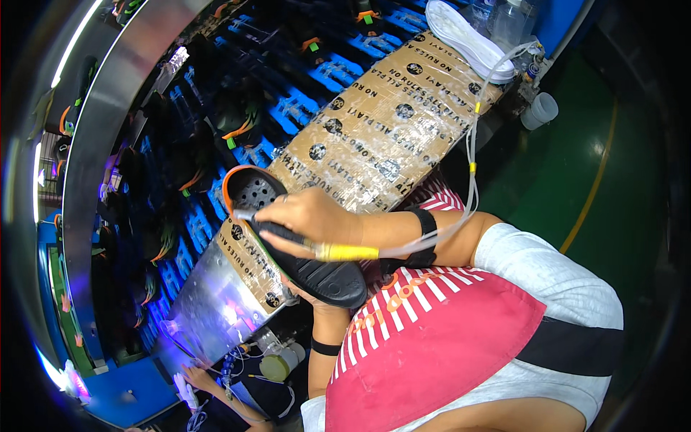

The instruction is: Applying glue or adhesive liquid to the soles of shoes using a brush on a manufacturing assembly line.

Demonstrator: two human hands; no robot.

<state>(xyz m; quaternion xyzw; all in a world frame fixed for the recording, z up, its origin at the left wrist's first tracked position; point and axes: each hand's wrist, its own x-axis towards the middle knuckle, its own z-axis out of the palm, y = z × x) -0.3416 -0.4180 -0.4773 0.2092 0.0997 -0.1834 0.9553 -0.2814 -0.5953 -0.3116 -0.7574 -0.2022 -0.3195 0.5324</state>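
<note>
A black shoe [327, 277] with an orange edge at its far end lies tilted above the near edge of the bench. Small holes pit the face of that far end. My left hand [306, 294] grips the shoe from below, near its closer end, with most fingers hidden under it. Over the shoe, my right hand [317, 216] is closed round a dark-handled brush-like tool [288, 236] wrapped in yellow at its rear. The tool's pale tip touches or hovers at the shoe's orange edge; I cannot tell which. A clear tube [473, 144] runs back from the tool.
Printed brown tape covers the bench [374, 137]. White soles [468, 43] and a clear bottle [509, 21] stand at its far right, with a white cup [540, 110] beside. Blue conveyor slats [291, 111] carry dark shoes. A co-worker's hand [198, 378] shows lower left.
</note>
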